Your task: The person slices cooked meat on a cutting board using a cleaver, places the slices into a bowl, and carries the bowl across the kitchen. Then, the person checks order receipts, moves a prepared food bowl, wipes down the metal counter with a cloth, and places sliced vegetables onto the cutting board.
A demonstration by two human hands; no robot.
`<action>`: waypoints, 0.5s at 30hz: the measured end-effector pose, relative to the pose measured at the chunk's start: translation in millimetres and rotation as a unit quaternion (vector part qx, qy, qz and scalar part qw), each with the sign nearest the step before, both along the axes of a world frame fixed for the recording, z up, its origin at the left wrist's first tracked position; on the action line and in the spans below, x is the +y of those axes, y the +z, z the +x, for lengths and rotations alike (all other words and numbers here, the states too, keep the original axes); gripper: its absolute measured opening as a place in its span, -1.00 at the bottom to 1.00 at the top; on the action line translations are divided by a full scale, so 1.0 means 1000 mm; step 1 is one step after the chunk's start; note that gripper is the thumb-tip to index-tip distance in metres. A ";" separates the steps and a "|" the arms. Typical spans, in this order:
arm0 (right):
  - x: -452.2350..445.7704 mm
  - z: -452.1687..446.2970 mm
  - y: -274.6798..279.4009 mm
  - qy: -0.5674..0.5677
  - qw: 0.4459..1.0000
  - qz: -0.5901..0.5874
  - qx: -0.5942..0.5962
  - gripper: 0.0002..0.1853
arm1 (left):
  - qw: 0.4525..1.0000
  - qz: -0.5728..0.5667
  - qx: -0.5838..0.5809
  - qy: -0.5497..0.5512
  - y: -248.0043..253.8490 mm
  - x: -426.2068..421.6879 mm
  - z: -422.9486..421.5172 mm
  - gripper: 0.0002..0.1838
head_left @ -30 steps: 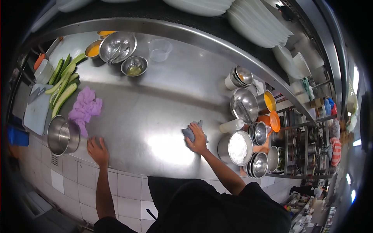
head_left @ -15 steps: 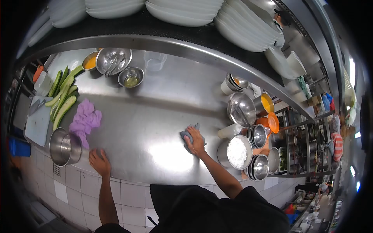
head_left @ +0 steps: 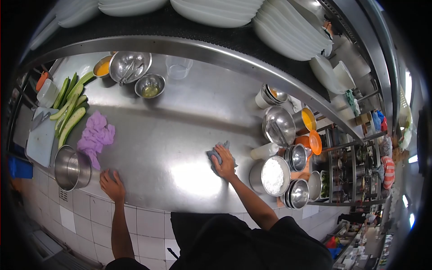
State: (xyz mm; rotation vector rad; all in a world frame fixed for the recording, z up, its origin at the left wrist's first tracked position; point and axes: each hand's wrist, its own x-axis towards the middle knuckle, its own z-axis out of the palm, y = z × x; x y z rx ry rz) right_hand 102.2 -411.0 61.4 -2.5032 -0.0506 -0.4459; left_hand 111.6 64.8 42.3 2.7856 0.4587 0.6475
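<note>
My right hand [head_left: 224,163] presses a crumpled grey cloth [head_left: 214,157] onto the steel table [head_left: 157,135], its fingers over the cloth. Near the table's front edge at the left, my left hand [head_left: 112,185] lies on the steel with fingers spread and nothing in it. A crumpled purple cloth [head_left: 96,136] is just beyond the left hand. An empty steel pot [head_left: 72,168] stands to the left of that hand. Right of my right hand are a pot of white powder [head_left: 270,176] and a pale bottle lying on its side [head_left: 264,151].
Halved green vegetables [head_left: 72,126] lie beside a white cutting board [head_left: 40,141] at the left. Steel bowls [head_left: 130,66] and a clear tub [head_left: 178,67] stand at the back. More bowls [head_left: 279,126] crowd the right. A shelf [head_left: 148,44] with white plates [head_left: 216,11] overhangs the back.
The camera view has shifted up and down slightly. Both hands keep nearly the same places on the table, and the grey cloth stays under my right hand.
</note>
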 end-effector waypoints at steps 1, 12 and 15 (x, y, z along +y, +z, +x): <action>0.001 -0.001 0.001 -0.001 1.000 0.000 0.001 -0.59 | 1.000 -0.004 0.000 0.000 0.001 -0.001 0.000 -0.59; 0.000 0.001 -0.001 -0.001 1.000 -0.008 -0.009 -0.60 | 1.000 -0.018 0.000 -0.003 0.000 0.002 0.001 -0.57; -0.001 0.000 0.001 0.000 1.000 0.000 -0.002 -0.61 | 1.000 -0.020 0.001 -0.013 -0.006 0.003 0.007 -0.57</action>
